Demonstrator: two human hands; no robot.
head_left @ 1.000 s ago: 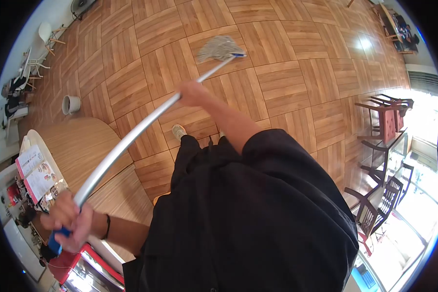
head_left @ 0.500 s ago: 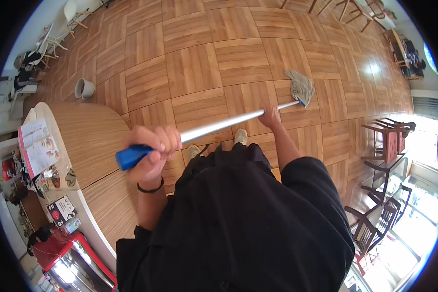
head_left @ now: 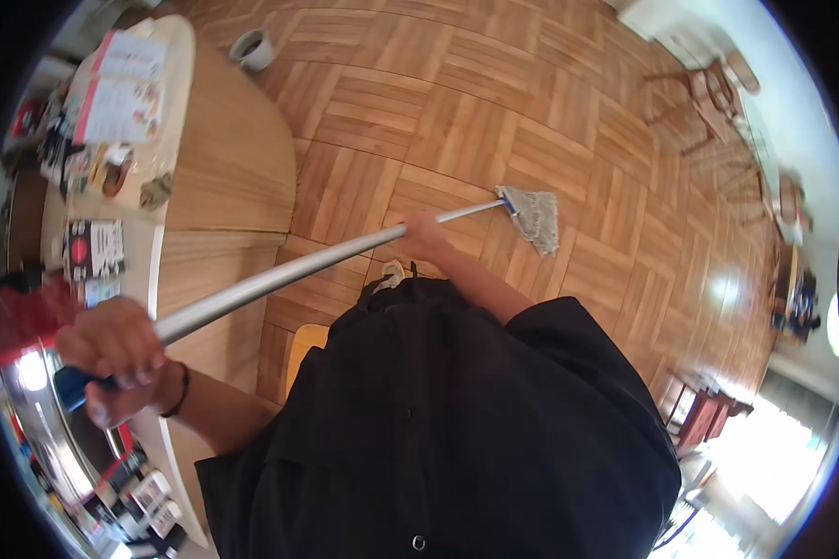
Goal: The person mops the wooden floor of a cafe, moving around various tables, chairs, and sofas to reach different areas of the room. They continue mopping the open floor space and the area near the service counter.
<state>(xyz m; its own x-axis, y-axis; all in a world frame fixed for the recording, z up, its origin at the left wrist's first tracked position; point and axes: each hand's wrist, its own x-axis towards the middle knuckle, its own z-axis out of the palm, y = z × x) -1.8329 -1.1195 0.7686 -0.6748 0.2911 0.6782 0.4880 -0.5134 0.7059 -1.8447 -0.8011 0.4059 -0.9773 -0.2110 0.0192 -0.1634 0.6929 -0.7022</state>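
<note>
A string mop (head_left: 280,277) with a long silver handle runs slantwise across the view. My left hand (head_left: 116,359) is closed round its blue end grip, over the counter side at the lower left. Farther down the pole, my right hand (head_left: 422,235) is wrapped round the handle near the mop end. The grey mop head (head_left: 534,220) lies spread on the wooden floor (head_left: 457,121), joined to the pole by a blue fitting. Fingers of both hands are partly blurred.
On my left stands a curved wooden counter (head_left: 228,177) bearing menus (head_left: 121,107) and a boxed item (head_left: 95,247). A grey bucket-like pot (head_left: 252,50) sits beyond it. Wooden chairs (head_left: 699,107) line the far right. Close to my legs is a yellow object (head_left: 306,349).
My view has turned to the right. Both hands have shifted left in view with the mop, and its head has swung from pointing away to spreading rightward and toward me.
</note>
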